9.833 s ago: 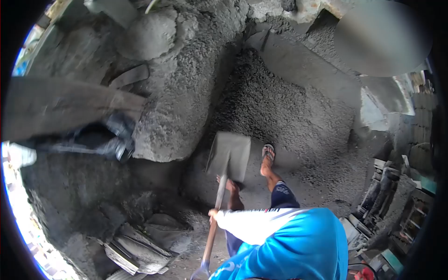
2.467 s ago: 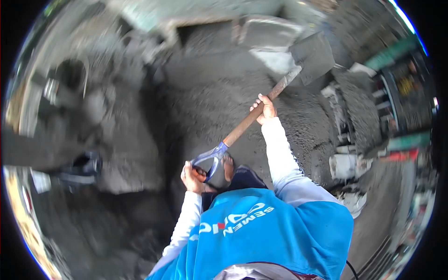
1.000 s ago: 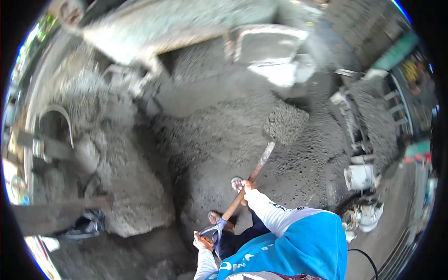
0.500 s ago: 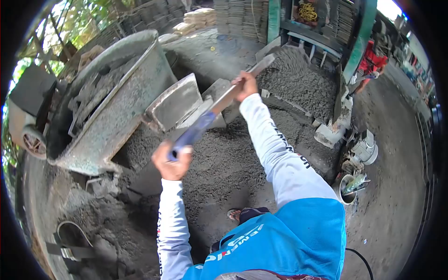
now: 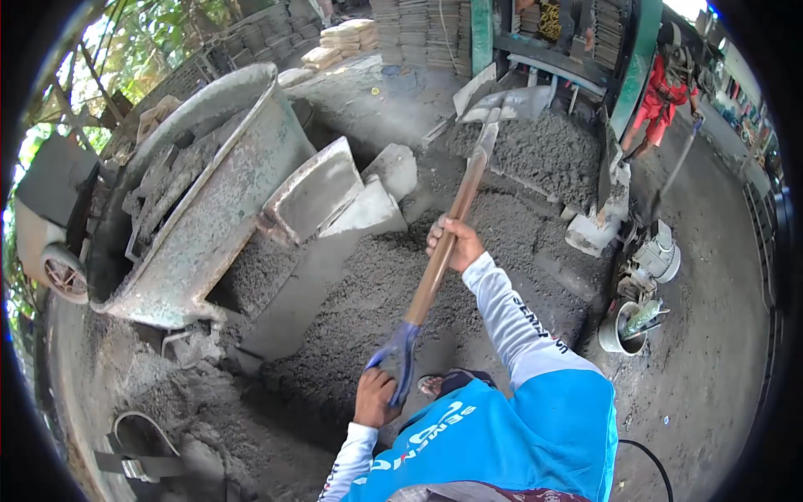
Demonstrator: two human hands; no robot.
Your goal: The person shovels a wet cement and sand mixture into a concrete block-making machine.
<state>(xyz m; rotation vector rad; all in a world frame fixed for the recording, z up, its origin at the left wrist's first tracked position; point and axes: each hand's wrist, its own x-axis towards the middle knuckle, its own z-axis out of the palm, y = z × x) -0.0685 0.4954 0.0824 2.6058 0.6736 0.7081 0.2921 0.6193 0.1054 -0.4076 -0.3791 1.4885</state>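
Note:
A shovel (image 5: 446, 251) with a wooden shaft and a blue D-shaped handle slants across the middle of the view. My left hand (image 5: 376, 396) is closed round the blue handle at its lower end. Farther up, my right hand (image 5: 456, 242) grips the wooden shaft. The shovel's metal blade (image 5: 507, 104) lies at the far end, at the upper edge of a heap of grey, damp-looking mix (image 5: 552, 159). More loose grey mix (image 5: 360, 309) covers the ground beneath the shaft.
A large mixer drum (image 5: 217, 209) stands left, with a metal chute (image 5: 314, 188) beside it. A green-posted machine (image 5: 483, 38) rises behind the heap. To the right are a motor (image 5: 657, 259), a bucket (image 5: 615, 335) and a person in red (image 5: 665, 96) with a long-handled tool.
The shovel has swung from a raised slant to reach forward, its blade now at the heap. My left hand has come down and right, toward my body; my right hand has also lowered.

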